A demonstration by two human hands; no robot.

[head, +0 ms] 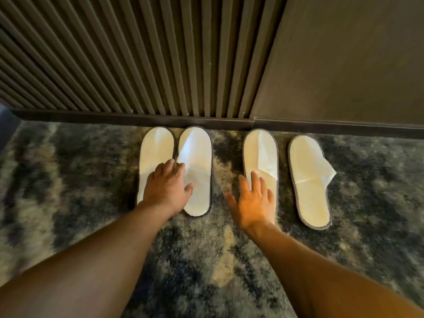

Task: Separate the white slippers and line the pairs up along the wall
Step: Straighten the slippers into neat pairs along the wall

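four flat white slippers lie soles down on a mottled blue-grey carpet (378,180), toes toward the dark baseboard (137,117) that runs under a ribbed slatted wall panel (137,53) and a smooth plain panel (344,53). each slipper is a thin oval of soft cloth with a grey piped rim. nearest the baseboard's left stretch, the first slipper (154,150) and second slipper (197,157) lie side by side, touching along their inner edges. further right along the baseboard, the third slipper (260,152) and fourth slipper (307,171) lie apart with carpet between them; the fourth sits slightly further from the baseboard, its upper flap creased and poking out past its right rim. the left hand (166,188) rests flat over the seam of the first pair, fingers (171,162) spread and gripping nothing. the right hand (251,201) lies palm down across the heel end of the third slipper, fingers splayed wide and holding nothing. both bare forearms hide the heels beneath them.
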